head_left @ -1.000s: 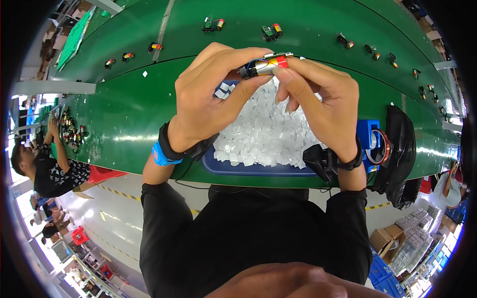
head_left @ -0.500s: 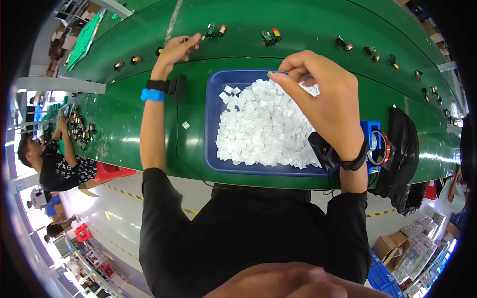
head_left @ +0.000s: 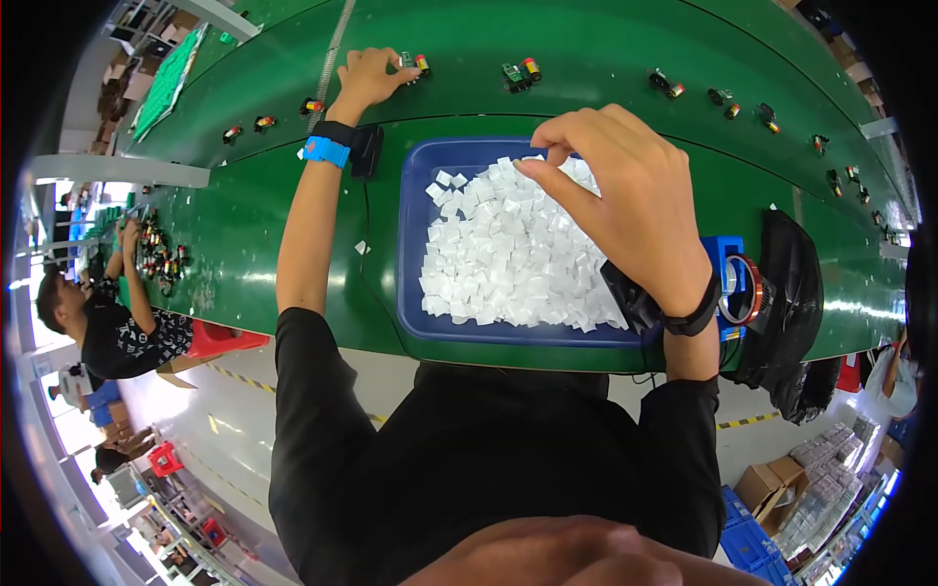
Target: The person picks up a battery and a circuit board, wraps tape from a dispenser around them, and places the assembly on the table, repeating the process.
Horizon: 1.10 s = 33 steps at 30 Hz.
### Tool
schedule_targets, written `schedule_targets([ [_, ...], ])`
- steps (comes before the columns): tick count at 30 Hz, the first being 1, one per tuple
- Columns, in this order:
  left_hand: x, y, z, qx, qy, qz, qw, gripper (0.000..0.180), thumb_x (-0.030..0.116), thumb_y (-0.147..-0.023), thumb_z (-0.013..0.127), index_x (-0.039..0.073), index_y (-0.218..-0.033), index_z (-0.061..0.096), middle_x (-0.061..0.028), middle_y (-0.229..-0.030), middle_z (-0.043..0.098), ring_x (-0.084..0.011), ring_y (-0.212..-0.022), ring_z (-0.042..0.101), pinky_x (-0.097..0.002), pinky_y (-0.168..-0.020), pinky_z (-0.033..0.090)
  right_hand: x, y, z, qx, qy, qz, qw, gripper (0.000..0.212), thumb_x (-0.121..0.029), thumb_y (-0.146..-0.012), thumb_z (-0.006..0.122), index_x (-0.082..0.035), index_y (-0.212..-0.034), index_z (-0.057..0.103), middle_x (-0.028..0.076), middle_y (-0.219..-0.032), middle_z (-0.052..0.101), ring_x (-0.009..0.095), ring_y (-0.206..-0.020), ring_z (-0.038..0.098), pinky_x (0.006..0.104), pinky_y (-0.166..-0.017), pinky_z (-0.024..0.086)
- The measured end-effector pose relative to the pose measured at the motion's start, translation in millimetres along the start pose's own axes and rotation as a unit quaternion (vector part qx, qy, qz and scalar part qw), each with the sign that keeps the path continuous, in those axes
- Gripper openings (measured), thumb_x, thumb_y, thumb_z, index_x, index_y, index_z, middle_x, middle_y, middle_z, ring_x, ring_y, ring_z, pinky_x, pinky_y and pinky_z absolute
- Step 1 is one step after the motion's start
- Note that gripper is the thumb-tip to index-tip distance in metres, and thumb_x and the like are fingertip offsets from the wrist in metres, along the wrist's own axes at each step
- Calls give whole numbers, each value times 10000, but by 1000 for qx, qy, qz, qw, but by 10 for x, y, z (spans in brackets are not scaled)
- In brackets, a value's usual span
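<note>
Green board (head_left: 407, 61) and battery (head_left: 422, 65) — at tips of left fingers (head_left: 403, 77)

Glossy green workbench (head_left: 264, 225): blue rectangular plastic tray (head_left: 408, 244) near the front edge
Left of tray: small white square piece (head_left: 362, 248)
Right of tray: blue dispenser (head_left: 725, 256), black plastic bag (head_left: 789, 283)
Far green strip (head_left: 596, 49): spaced circuit boards with red-and-yellow cylindrical batteries (head_left: 532, 69)

No words or numbers can be read. White, letter-like marks pattern the black shirt (head_left: 125, 337) of the co-worker (head_left: 139, 293) at the left (too small, and too bent by the lens, to make out). On the pale floor (head_left: 256, 425), yellow-and-black striped tape (head_left: 244, 379) serves as the nearest thing to a sign, showing no legible lettering
</note>
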<state>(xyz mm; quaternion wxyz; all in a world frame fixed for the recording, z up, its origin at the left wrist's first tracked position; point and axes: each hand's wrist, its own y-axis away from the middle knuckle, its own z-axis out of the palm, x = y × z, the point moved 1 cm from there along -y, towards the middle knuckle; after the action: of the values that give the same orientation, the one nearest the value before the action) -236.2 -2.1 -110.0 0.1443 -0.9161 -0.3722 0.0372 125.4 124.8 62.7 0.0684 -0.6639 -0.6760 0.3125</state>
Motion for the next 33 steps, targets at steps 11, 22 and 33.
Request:
schedule_targets([
  [11, 1301, 1121, -1748, 31, 442, 178, 879, 208, 36, -837, 769, -3, -947, 597, -115, -912, 708, -242, -794, 695, -312, -714, 584, 52, -71, 191, 124, 33, -39, 991, 206, -123, -799, 786, -78, -989, 719, 4, -906, 697, 189, -796, 656, 305, -630, 531],
  [22, 1453, 1285, -1744, 278, 302, 252, 876, 247, 40, -754, 831, 65, -895, 631, -82, -1077, 666, -218, -806, 664, -297, -679, 565, 50, -51, 176, 64, 55, -72, 994, 213, -35, -698, 757, -46, -909, 733, 28, -899, 718, 201, -793, 680, 299, -618, 547],
  [33, 1258, 1274, -1688, -40, 749, -19, 661, 276, 213, -987, 655, -16, -1138, 618, -116, -1013, 658, -176, -812, 653, -312, -643, 574, 57, -93, 111, 183, 35, -235, 954, 221, 2, -648, 770, -19, -867, 757, 78, -927, 753, 234, -800, 698, 339, -639, 571],
])
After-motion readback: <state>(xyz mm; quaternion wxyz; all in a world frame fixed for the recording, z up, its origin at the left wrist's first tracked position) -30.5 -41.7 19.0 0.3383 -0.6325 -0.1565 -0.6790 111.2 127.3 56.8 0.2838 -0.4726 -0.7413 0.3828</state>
